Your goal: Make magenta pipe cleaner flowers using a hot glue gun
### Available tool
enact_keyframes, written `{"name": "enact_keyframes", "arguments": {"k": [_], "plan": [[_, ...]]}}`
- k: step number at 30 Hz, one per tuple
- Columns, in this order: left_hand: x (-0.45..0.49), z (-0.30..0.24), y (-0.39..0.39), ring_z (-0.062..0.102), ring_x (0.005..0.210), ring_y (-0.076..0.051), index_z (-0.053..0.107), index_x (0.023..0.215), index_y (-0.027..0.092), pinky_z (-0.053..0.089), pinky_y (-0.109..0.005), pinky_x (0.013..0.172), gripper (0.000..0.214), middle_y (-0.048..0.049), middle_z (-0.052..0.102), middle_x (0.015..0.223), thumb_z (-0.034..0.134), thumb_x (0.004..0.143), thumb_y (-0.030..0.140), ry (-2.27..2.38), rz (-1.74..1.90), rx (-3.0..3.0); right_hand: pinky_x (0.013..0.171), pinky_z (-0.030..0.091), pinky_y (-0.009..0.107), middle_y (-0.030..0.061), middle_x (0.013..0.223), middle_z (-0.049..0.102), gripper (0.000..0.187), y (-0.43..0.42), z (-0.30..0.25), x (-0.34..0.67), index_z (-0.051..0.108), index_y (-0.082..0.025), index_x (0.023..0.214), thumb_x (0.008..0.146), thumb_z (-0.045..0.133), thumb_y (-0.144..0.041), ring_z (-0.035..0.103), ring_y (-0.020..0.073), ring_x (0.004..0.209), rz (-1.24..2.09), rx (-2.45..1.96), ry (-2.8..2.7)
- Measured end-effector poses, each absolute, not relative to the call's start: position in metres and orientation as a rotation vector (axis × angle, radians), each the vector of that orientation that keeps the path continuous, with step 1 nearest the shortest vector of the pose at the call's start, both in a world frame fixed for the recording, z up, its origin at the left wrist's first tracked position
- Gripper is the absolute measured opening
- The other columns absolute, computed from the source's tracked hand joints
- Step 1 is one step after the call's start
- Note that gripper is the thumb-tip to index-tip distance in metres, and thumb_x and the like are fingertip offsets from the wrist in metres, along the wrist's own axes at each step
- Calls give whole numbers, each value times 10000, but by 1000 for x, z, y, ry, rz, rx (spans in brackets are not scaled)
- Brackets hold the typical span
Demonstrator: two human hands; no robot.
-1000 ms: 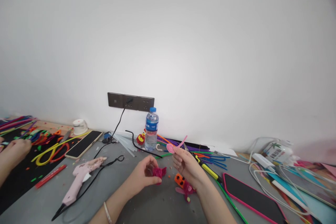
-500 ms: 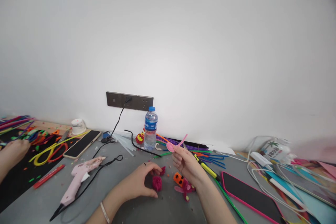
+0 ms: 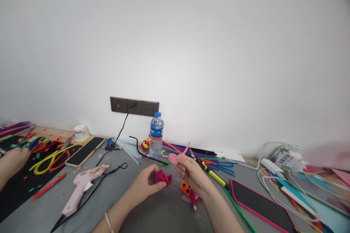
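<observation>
A fuzzy magenta pipe-cleaner piece is pinched between the thumb and fingers of my left hand, just above the grey table. My right hand grips a pink pipe-cleaner coil, a flat spiral with a straight tail sticking up past the fingers. Under my right wrist lies an orange piece with black spots. Beside it rests a magenta fuzzy figure, partly covered by my forearm.
A pink glue gun with a black cord lies left. Behind my hands stands a water bottle. Phones, scissors and loose pipe cleaners surround the work spot. Another person's hand is at far left.
My left hand has closed on the magenta piece and raised it slightly from the table. My right hand has shifted a little left and down with the pink coil.
</observation>
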State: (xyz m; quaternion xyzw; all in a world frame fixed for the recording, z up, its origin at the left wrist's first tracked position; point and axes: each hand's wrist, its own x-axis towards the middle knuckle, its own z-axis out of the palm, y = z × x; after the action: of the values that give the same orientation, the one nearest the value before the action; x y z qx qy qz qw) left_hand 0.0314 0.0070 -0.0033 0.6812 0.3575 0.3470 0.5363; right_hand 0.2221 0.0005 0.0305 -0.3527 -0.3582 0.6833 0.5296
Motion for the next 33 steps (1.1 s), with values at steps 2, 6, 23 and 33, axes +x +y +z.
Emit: {"name": "enact_keyframes", "arguments": {"k": [2, 6, 23, 33], "plan": [[33, -4, 8, 492, 669, -147, 535, 782, 174, 386, -222, 619, 228, 25, 539, 705, 681, 734, 343, 839, 890, 1558, 456, 145, 244, -96, 452, 335, 446, -1, 29, 218, 409, -191, 559, 656, 790, -402, 233, 49, 421, 1660, -848, -856], [33, -4, 9, 534, 665, -167, 616, 822, 170, 391, -221, 597, 201, -10, 606, 716, 713, 707, 303, 911, 1017, 1584, 448, 143, 239, -98, 466, 339, 434, -4, 25, 207, 422, -191, 584, 660, 776, -430, 256, 50, 413, 1676, -885, -882], [32, -7, 9, 564, 714, -171, 600, 839, 191, 457, -226, 599, 193, -27, 603, 828, 717, 693, 240, 909, 1195, 1502, 468, 203, 230, -89, 459, 378, 401, -7, 19, 195, 468, -185, 621, 706, 710, -494, 307, 68, 427, 1522, -980, -1127], [33, -3, 8, 589, 796, -191, 605, 947, 182, 490, -236, 621, 267, -72, 622, 961, 712, 715, 257, 853, 1134, 1452, 438, 229, 213, -82, 458, 436, 391, -4, 17, 201, 495, -187, 663, 727, 675, -528, 364, 73, 406, 1409, -1086, -1222]]}}
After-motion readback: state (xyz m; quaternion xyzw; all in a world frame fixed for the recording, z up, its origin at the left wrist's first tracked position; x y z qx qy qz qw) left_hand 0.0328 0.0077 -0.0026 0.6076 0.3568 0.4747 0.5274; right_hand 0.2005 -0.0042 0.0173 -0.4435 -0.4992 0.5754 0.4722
